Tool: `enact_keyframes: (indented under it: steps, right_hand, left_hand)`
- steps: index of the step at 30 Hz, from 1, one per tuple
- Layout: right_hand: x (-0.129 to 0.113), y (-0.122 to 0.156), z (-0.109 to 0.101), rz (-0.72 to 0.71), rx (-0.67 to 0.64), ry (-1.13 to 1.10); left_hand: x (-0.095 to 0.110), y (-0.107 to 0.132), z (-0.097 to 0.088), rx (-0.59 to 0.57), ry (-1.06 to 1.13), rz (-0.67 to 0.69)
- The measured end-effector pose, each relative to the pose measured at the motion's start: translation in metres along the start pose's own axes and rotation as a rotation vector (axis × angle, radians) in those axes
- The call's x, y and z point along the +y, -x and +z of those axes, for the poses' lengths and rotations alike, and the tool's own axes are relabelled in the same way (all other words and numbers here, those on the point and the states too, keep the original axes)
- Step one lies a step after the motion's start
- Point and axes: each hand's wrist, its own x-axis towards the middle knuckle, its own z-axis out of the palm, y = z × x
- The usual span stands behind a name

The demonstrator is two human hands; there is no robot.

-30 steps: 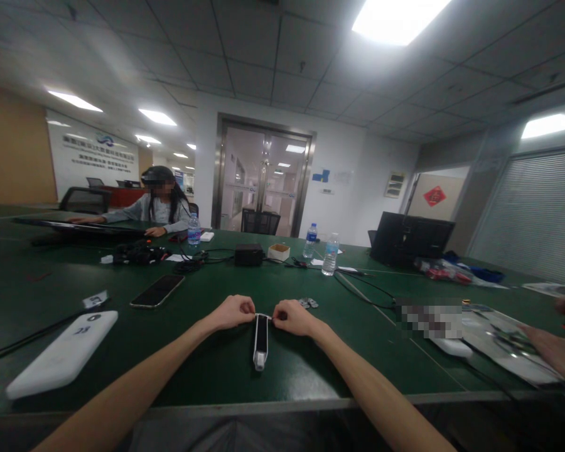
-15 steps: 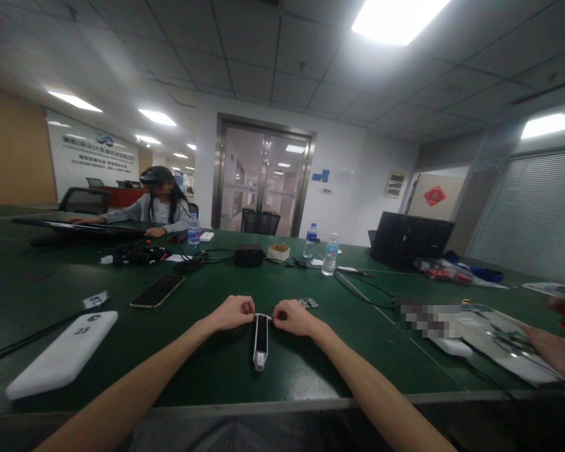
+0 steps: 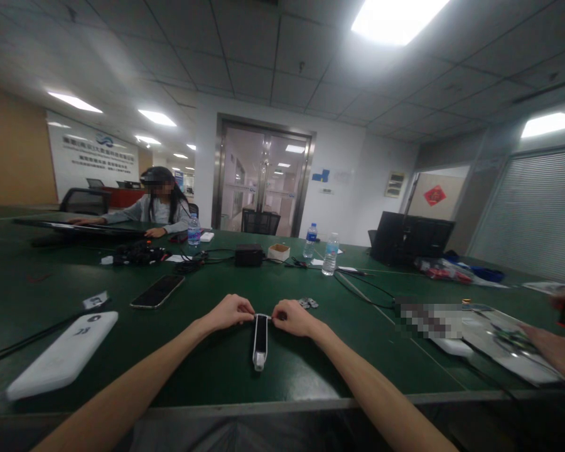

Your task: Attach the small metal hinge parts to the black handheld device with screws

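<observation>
A slim white device with a long dark panel (image 3: 261, 336) lies on the green table, its pale, glossy end toward me. At its far end, my left hand (image 3: 234, 311) is closed in a pinch on the left side. My right hand (image 3: 292, 318) is likewise pinched, on the right of the same end. A thin light edge or strip runs between the two sets of fingertips, too small to make out. Just beyond my right hand sit several small grey pieces (image 3: 307, 302).
Left lie a black phone (image 3: 157, 291) and a white case-like object (image 3: 66, 355). Farther back are a black box (image 3: 248, 254), a small open box (image 3: 279, 252), cables and water bottles (image 3: 330, 254). A co-worker's hand (image 3: 553, 348) works over a board at right; another person sits far left.
</observation>
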Motion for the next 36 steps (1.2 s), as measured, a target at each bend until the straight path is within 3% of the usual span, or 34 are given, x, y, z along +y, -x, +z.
enact_keyframes:
  steps: [7, 14, 21, 28, 36]
  right_hand:
    - [0.001, 0.000, 0.002, -0.017, 0.033, -0.013]
    - [0.003, -0.001, 0.003, -0.042, 0.037, -0.034]
    - [0.007, -0.001, 0.003, -0.048, 0.065, -0.017]
    - [0.014, -0.003, 0.014, -0.061, 0.013, 0.008]
    - [0.018, -0.004, 0.009, 0.010, 0.029, 0.046]
  left_hand:
    - [0.004, 0.002, 0.001, 0.016, -0.009, 0.029]
    - [-0.009, -0.003, -0.001, -0.019, 0.041, 0.023]
    - [-0.008, -0.004, -0.005, -0.022, -0.045, 0.029]
    - [-0.010, -0.004, -0.007, 0.011, -0.080, 0.038]
    - [-0.001, -0.001, -0.009, 0.009, -0.089, -0.006]
